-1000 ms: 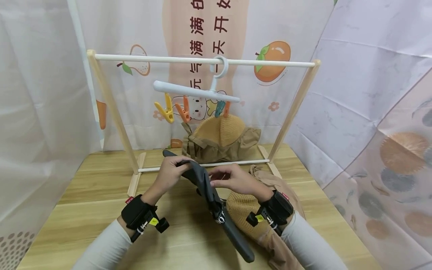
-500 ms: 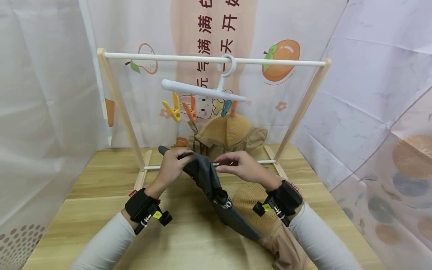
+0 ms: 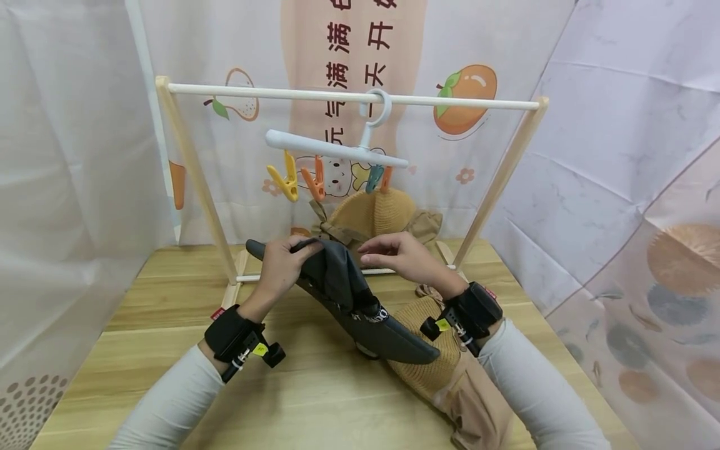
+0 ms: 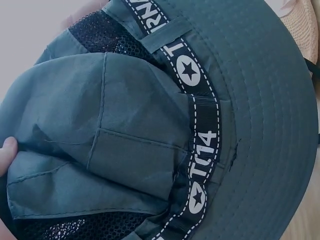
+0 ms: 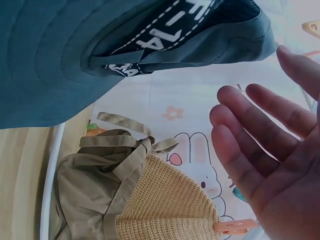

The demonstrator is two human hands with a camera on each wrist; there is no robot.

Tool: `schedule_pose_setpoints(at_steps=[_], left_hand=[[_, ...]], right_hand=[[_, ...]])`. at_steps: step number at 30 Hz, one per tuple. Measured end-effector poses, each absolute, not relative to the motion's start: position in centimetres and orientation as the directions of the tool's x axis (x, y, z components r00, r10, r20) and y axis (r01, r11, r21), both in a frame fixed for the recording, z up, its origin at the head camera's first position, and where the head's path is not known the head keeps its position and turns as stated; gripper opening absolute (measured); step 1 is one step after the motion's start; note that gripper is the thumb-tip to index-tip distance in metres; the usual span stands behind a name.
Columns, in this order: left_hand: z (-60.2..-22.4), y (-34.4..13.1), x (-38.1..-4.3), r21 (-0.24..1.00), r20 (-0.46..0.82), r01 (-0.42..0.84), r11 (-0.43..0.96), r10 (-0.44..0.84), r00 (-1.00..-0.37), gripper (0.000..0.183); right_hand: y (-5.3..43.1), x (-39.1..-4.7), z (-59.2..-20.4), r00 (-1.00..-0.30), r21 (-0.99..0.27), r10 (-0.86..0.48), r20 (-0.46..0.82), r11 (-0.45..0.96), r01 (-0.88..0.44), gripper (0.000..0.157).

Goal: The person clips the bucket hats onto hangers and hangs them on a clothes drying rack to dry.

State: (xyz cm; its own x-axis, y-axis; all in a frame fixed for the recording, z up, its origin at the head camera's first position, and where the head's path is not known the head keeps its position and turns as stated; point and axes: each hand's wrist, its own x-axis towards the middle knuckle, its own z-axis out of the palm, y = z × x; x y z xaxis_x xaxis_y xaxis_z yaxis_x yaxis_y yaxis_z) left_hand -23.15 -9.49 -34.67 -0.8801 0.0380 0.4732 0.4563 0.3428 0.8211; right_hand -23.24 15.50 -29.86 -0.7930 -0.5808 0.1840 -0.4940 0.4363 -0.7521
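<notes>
A dark grey-green bucket hat (image 3: pixel 337 272), with a black lettered band and a wide stitched brim, hangs tilted above the table. My left hand (image 3: pixel 283 265) pinches the crown of this hat from the left; in the left wrist view a fingertip (image 4: pixel 7 154) presses on the crown cloth. To the right of the crown is my right hand (image 3: pixel 409 257), its fingers loosely bent. In the right wrist view the right hand (image 5: pixel 280 145) holds nothing, with the thumb tip close to the hat (image 5: pixel 45 60); whether they touch I cannot tell.
A pale hanger (image 3: pixel 337 150) hangs on the wooden rack (image 3: pixel 191 181), with yellow, orange and teal clothespins (image 3: pixel 289 178) below it. Behind the rack's lower bar sits a straw-and-brown hat (image 3: pixel 388 212). Another straw-and-brown hat (image 3: pixel 439 369) lies on the table (image 3: pixel 281 400) at right.
The hat's near brim end has swung up and away from the table's front. My right hand has moved from beside the hat's cloth forward and slightly right. The left hand keeps its pinch.
</notes>
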Motion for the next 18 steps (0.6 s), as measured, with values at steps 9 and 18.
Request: schedule_pose_setpoints(at_steps=[9, 18], left_hand=[[-34.0, -9.2, -23.5, 0.785, 0.5, 0.451, 0.424, -0.005, -0.866, 0.026], [-33.8, -8.4, -24.4, 0.77, 0.498, 0.404, 0.494, -0.07, -0.864, 0.027]], right_hand=[[15.5, -24.4, -29.0, -0.836, -0.752, -0.512, 0.196, 0.468, -0.463, 0.026], [15.6, -25.5, -28.2, -0.884, -0.767, -0.425, 0.195, 0.495, -0.407, 0.031]])
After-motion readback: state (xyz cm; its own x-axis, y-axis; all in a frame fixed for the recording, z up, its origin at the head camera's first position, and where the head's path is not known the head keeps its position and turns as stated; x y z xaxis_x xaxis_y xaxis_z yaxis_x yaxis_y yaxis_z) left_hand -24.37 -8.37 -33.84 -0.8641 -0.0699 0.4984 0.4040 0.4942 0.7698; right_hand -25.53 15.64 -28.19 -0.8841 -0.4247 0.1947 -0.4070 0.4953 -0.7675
